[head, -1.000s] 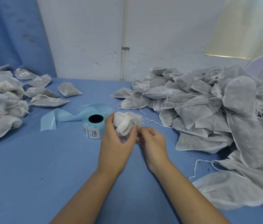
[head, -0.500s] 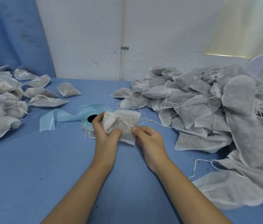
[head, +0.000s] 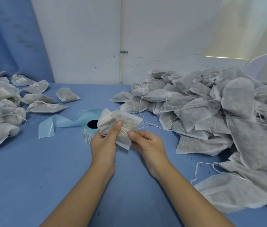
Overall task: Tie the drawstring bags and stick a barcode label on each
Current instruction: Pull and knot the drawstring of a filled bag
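While the left hand [head: 103,145] grips the gathered neck of the drawstring bag [head: 127,118], held just in front of the label roll [head: 85,127], the right hand [head: 147,143] pinches the drawstring [head: 124,130] taut, presumably to cinch the knot.

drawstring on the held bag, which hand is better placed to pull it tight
Right, probably: the right hand pinches the drawstring, while the left hand grips the bag, steadying it.
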Demonstrator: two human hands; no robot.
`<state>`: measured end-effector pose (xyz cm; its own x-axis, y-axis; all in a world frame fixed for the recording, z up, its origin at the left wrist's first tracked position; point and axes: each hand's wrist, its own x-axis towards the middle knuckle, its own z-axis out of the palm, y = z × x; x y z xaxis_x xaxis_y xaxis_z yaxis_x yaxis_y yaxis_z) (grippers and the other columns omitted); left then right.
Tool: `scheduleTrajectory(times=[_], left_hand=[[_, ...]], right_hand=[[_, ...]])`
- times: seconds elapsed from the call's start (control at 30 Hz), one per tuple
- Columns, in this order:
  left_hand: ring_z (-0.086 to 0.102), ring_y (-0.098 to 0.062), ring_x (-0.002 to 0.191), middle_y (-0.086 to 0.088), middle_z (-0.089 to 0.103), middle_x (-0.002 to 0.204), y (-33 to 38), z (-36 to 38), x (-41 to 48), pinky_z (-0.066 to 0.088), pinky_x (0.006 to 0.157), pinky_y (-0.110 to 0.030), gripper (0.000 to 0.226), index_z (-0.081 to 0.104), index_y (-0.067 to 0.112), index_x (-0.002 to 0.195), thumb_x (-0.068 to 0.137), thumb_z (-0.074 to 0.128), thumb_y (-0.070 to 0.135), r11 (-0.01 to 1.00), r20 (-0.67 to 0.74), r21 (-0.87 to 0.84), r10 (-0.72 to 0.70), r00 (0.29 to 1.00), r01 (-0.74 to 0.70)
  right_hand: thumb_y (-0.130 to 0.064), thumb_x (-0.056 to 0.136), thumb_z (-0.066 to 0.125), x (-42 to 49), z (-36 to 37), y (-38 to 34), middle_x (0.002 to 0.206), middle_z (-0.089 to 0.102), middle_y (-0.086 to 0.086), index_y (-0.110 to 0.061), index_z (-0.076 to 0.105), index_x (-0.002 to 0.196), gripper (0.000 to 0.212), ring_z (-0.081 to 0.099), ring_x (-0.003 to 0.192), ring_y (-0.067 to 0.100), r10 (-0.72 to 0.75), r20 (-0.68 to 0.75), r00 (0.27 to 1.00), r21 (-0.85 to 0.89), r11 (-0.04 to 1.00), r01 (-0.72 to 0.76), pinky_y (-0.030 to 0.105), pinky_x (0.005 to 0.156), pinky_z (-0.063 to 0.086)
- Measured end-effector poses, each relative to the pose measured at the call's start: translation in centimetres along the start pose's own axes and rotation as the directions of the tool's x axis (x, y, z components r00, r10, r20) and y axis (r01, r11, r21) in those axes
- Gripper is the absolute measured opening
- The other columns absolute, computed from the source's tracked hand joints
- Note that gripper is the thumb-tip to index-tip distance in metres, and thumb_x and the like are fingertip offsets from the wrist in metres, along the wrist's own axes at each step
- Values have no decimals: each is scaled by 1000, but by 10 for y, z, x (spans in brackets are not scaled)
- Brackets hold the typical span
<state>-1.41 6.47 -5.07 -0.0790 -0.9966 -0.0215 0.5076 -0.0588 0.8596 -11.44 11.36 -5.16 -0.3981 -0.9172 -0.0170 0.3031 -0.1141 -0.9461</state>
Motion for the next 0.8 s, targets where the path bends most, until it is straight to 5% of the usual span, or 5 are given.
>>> scheduleTrajectory(times=[0.27,0.37,0.47,0.6,0.8], left_hand=[[69,-19,88,-7,74,95,30,-20,9,54,79,-31,19,70,8,96,78,72,9,977,142,169,108,984,-131],[62,-6,65,7,70,71,38,-44,10,49,61,-17,14,69,11,78,66,73,4,930,183,296,169,969,-218],[55,-11,69,3,61,72,39,-66,11,43,66,-25,12,65,11,74,62,66,6,884,74,386,256,964,-265],[52,-9,58,11,57,52,45,-77,21,41,60,-26,27,60,14,64,72,55,-11,938,-143,299,227,963,-177],[49,-4,42,12,52,41,46,-78,24,38,46,-16,51,62,23,39,71,49,-13,950,-129,304,117,985,-73]], right_hand=[[-14,91,59,1,3,-2,73,70,11,-7,59,88,8,68,59,22,-11,58,998,105,994,5,26,55,56],[-1,93,50,4,11,3,79,68,9,-7,59,89,11,63,55,18,-24,-39,999,-72,997,21,25,56,56],[2,88,50,8,20,10,103,64,6,-16,60,97,23,60,62,11,-71,-75,995,-325,945,43,24,65,53],[-5,87,53,8,26,12,132,54,-9,-26,51,132,49,55,78,-9,-226,150,963,-680,683,266,6,78,43],[-7,92,45,7,32,19,155,27,-20,-31,27,149,64,40,127,8,-220,470,855,-831,215,512,31,97,42]])
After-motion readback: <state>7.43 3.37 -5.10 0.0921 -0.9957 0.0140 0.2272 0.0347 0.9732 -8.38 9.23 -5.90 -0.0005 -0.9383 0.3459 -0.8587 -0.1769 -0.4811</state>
